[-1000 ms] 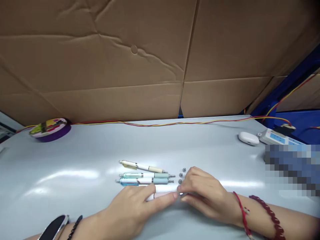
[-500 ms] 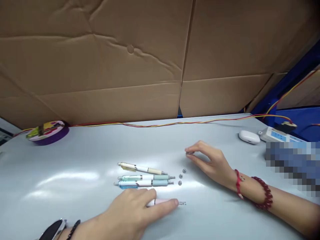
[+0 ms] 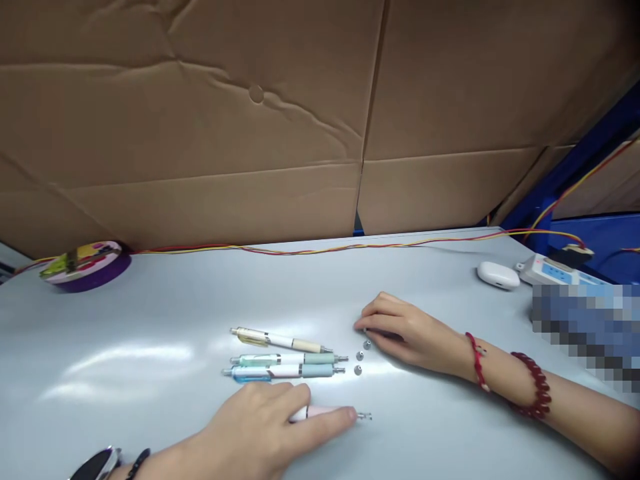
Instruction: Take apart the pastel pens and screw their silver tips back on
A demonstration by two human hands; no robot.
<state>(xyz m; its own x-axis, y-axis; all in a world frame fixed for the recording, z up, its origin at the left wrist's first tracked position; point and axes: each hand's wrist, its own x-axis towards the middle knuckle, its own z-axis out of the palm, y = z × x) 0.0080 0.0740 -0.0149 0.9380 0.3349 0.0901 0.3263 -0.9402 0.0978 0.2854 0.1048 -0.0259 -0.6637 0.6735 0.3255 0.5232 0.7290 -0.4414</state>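
Note:
My left hand (image 3: 260,427) grips a pink and white mechanical pencil (image 3: 325,411), its index finger stretched along the barrel. The bare metal end points right, without a cone tip. My right hand (image 3: 400,330) rests on the table with thumb and fingers pinched on a small metal pencil tip (image 3: 365,331), mostly hidden. Just below those fingers, several grey cone tips stand in a short column, among them a middle one (image 3: 360,356). To their left lie three more pencils: yellow (image 3: 280,341), green (image 3: 290,360) and blue (image 3: 285,371), also with exposed metal ends.
A round purple tin (image 3: 87,267) sits at the back left. Red and yellow wires (image 3: 300,251) run along the rear edge before a cardboard wall (image 3: 225,133). At the right are a white earbud case (image 3: 499,275) and a power strip (image 3: 545,270).
My right hand has come down and slightly left, bringing its pinched tip close to the row of cone tips. My left hand keeps its hold on the pink pencil.

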